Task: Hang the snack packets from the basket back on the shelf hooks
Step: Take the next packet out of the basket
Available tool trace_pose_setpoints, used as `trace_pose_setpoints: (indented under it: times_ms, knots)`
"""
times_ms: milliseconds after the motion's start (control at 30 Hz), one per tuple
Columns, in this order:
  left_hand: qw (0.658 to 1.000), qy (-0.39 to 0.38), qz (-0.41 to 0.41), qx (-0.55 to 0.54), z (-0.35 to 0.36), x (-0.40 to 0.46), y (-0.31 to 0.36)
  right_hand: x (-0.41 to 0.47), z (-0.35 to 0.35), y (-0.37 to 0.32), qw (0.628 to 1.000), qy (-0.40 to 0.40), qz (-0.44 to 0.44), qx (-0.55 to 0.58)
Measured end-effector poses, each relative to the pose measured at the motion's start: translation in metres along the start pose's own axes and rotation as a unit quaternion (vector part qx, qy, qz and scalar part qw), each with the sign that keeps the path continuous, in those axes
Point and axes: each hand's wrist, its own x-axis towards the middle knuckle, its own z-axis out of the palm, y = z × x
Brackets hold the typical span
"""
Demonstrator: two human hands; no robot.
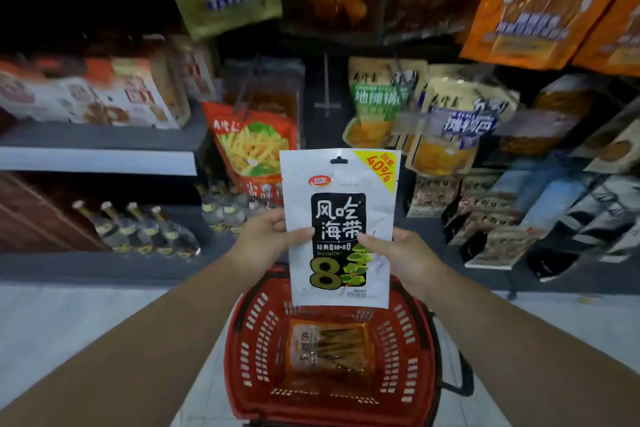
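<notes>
- White seaweed snack packet (341, 229): upright above the red basket (249, 340), pinched at its sides by left hand (266, 239) and right hand (398, 255); not yet hung.
- Bare hook (326, 87): directly behind, free.
- Orange packet (330, 352): left in the basket.

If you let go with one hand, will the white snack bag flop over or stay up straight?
The white packet would probably stay fairly straight: it stands upright and flat while the left hand and right hand pinch only its sides. Its glossy film may be slippery. It looks thin, so likely light.
</notes>
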Motion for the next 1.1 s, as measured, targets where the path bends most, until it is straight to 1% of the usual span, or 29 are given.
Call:
trace_pose_setpoints:
  times_ms: [67, 133, 200, 300, 433, 600, 700, 800, 900, 1000, 1100]
  knots:
    - [0.999, -0.025, 0.031, 0.029, 0.004, -0.031, 0.067, -0.041, -0.005, -0.063, 1.000, 0.007, -0.018, 0.004]
    - [0.996, -0.032, 0.055, 0.057, 0.007, -0.063, 0.133, -0.080, -0.006, -0.125, 0.999, 0.004, -0.031, 0.019]
    - [0.993, -0.017, 0.083, 0.080, 0.008, -0.091, 0.190, -0.114, -0.008, -0.178, 0.998, 0.002, -0.060, 0.014]
    - [0.986, 0.028, 0.127, 0.103, 0.008, -0.120, 0.263, -0.157, -0.009, -0.245, 0.995, -0.006, -0.103, 0.006]
    - [0.980, 0.061, 0.159, 0.100, 0.015, -0.149, 0.339, -0.198, -0.014, -0.316, 0.987, 0.015, -0.162, -0.014]
    - [0.970, 0.068, 0.212, 0.099, 0.030, -0.175, 0.408, -0.227, -0.023, -0.381, 0.972, 0.044, -0.228, -0.029]
    - [0.966, 0.072, 0.235, 0.087, 0.038, -0.187, 0.435, -0.237, -0.023, -0.411, 0.963, 0.056, -0.260, -0.042]
    - [0.958, 0.096, 0.257, 0.089, 0.040, -0.189, 0.456, -0.241, -0.018, -0.435, 0.954, 0.069, -0.290, -0.039]
    - [0.957, 0.100, 0.263, 0.076, 0.035, -0.184, 0.475, -0.239, -0.011, -0.455, 0.948, 0.080, -0.306, -0.040]
    - [0.955, 0.109, 0.260, 0.091, 0.023, -0.170, 0.499, -0.231, -0.003, -0.476, 0.944, 0.095, -0.315, -0.029]
    - [0.955, 0.098, 0.262, 0.101, 0.010, -0.154, 0.528, -0.225, 0.004, -0.504, 0.937, 0.107, -0.331, -0.020]
